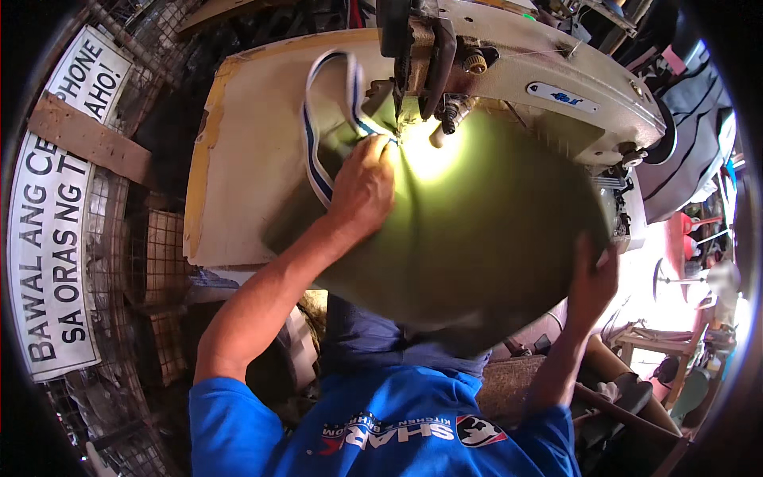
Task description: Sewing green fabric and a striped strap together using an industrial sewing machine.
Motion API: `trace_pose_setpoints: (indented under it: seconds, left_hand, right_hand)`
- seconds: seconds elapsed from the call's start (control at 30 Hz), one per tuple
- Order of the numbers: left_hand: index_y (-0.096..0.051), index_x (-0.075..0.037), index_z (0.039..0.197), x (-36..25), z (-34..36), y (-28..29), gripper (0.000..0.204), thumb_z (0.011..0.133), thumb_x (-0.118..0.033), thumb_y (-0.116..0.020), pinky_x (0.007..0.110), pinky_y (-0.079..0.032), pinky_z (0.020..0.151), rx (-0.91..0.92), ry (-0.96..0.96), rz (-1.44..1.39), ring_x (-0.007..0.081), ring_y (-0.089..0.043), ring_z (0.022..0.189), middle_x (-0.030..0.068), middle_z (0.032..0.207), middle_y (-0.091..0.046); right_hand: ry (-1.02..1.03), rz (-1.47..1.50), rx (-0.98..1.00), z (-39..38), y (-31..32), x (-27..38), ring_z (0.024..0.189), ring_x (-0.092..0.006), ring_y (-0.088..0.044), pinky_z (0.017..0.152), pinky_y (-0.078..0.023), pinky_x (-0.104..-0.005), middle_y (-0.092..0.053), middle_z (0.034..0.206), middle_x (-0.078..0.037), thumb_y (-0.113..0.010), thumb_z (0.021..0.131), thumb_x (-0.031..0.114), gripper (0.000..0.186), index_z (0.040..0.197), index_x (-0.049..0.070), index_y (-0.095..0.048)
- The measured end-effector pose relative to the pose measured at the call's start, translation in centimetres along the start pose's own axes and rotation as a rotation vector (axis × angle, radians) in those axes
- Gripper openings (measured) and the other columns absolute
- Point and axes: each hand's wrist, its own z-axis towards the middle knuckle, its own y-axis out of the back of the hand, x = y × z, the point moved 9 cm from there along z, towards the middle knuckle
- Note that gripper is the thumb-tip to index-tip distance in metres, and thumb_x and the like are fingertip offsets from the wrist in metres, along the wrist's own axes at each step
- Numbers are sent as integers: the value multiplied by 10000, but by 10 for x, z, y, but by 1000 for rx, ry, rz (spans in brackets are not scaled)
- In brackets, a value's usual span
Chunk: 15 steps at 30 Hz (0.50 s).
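A sewing machine (556,71) shines its lamp on a large piece of olive-green fabric (469,230) below the needle area. My left hand (362,179) is closed on a white strap with a blue stripe (314,155), pressing it on the fabric just left of the needle. The strap loops up and back down to the left. My right hand (592,278) grips the fabric's right edge, its thumb up at the edge and some fingers hidden behind it. The fabric hangs over the front of the pale table (230,159).
A wire mesh partition (163,254) with a white sign (52,270) and a wooden board (87,139) stands at the left. At the right are grey hanging material (691,159), a wooden stool (652,338) and assorted clutter. My lap is below the table edge.
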Motion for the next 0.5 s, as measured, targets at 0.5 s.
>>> trace_pose_setpoints:
  seconds: [0.5]
  left_hand:
    - [-653, -52, 1144, 27, 6, 6, 287, 878, -154, -622, 399, -438, 985, 230, -216, -127, 268, -563, 1145, 105, 1219, -607]
  right_hand:
    - [1427, -802, -232, 36, -148, 153, 1014, -270, -606, 866, -524, -390, -598, 1051, -118, -598, 814, 112, 335, 1143, 53, -593]
